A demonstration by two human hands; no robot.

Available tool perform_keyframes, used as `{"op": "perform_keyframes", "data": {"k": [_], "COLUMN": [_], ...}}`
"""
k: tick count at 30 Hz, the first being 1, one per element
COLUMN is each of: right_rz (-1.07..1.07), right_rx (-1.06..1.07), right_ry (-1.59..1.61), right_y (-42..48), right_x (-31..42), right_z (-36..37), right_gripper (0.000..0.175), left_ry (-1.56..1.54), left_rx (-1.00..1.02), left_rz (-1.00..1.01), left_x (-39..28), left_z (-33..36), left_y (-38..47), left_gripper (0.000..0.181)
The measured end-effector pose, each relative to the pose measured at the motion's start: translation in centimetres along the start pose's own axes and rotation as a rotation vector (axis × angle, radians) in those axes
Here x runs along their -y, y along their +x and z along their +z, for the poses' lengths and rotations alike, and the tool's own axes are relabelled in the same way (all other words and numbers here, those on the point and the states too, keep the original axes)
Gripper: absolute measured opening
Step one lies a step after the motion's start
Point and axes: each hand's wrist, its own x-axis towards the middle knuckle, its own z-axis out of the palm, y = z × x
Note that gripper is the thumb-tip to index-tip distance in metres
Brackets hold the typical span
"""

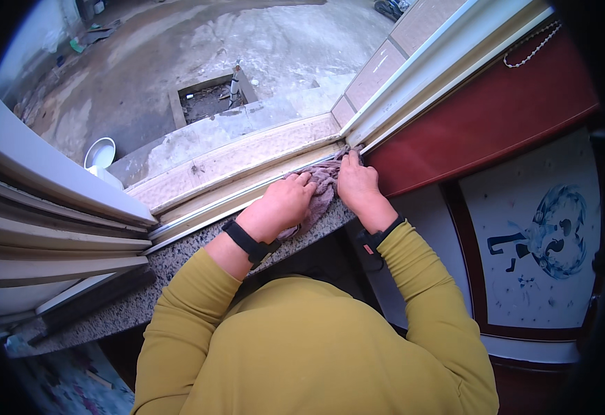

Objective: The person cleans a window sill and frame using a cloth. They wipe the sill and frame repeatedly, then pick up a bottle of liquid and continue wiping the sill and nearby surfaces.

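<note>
A crumpled mauve cloth [324, 189] lies over the window track [219, 196] at its right corner and hangs down onto the speckled stone sill [178, 262]. My left hand [285, 199] rests on the cloth's left part, its fingers bent over the fabric. Up in the corner, where the track meets the upright window frame [411, 85], my right hand [358, 181] pinches the cloth, with a bunched end of it showing beyond the fingertips. The palms and the undersides of both hands are hidden.
Sliding window panels [63, 233] stand at the left. A red panel [479, 109] with a bead chain [533, 52] is at the right, above a decorated cabinet door [536, 233]. Outside are a concrete yard [281, 41], a square pit [209, 101] and a white basin [100, 153].
</note>
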Motion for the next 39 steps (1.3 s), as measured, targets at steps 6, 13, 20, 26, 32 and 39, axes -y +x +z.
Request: {"op": "perform_keyframes", "data": {"k": [6, 13, 20, 26, 32, 39], "right_rz": [0.066, 0.077, 0.099, -0.001, -0.131, -0.132], "right_rx": [0.037, 0.030, -0.166, -0.226, -0.240, -0.037], "right_ry": [0.120, 0.198, 0.282, 0.439, 0.312, -0.059], "right_y": [2.3, 2.0, 2.0, -0.5, -1.3, 1.4], "right_x": [0.5, -0.7, -0.1, 3.1, 1.5, -0.8], "right_z": [-0.5, 0.1, 3.1, 3.3, 3.2, 1.8], "right_gripper": [0.034, 0.033, 0.016, 0.018, 0.020, 0.019], "left_ry": [0.051, 0.041, 0.071, 0.069, -0.001, 0.052], "left_rx": [-0.015, -0.124, -0.209, -0.125, -0.092, -0.025], "left_rz": [0.018, 0.024, -0.025, -0.183, -0.140, -0.191], "left_x": [-0.3, 0.3, 0.5, 1.2, 1.1, -0.3], "left_z": [0.0, 1.0, 1.3, -0.1, -1.4, -1.2], "left_y": [-0.2, -0.4, -0.5, -3.2, -5.0, -3.1], "left_gripper": [0.058, 0.044, 0.028, 0.035, 0.049, 0.057]}}
